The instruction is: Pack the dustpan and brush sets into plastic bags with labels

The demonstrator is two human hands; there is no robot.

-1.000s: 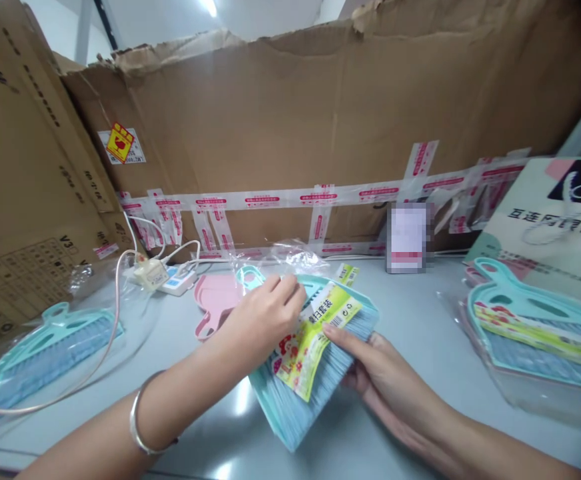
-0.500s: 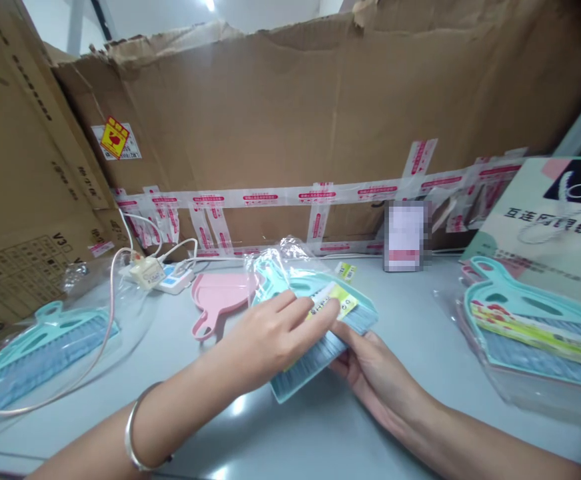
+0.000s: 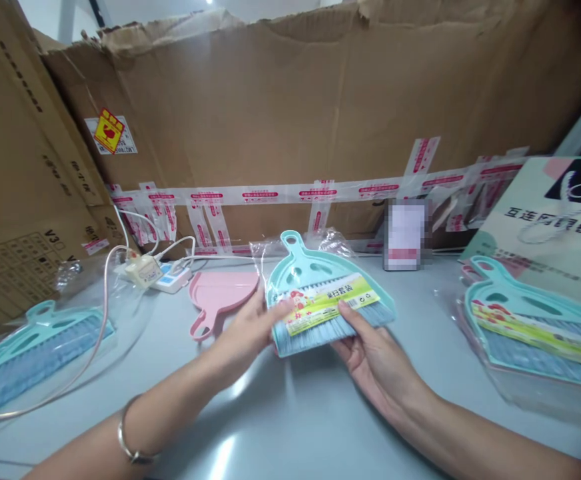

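Between my hands is a turquoise dustpan and brush set [image 3: 315, 267], handle pointing away from me, with blue bristles along its near edge. A yellow-green paper label [image 3: 328, 303] lies across the bristles, and clear plastic film shows behind the set. My left hand [image 3: 253, 320] grips the left edge, thumb on top. From the near right side my right hand [image 3: 370, 350] pinches the set, thumb on the label and fingers underneath. Just left of it, a pink dustpan [image 3: 223, 293] lies on the grey table.
Bagged turquoise brush sets lie on the left [image 3: 45, 340] and right [image 3: 535, 320]. A pink-white cable [image 3: 103, 333] runs across the left set to a power strip [image 3: 170, 275]. A phone with a blurred screen [image 3: 403, 237] leans against a large cardboard box [image 3: 270, 120].
The set has turned so its handle points away and its label faces up fully. My left hand has moved from over the label to the left edge.
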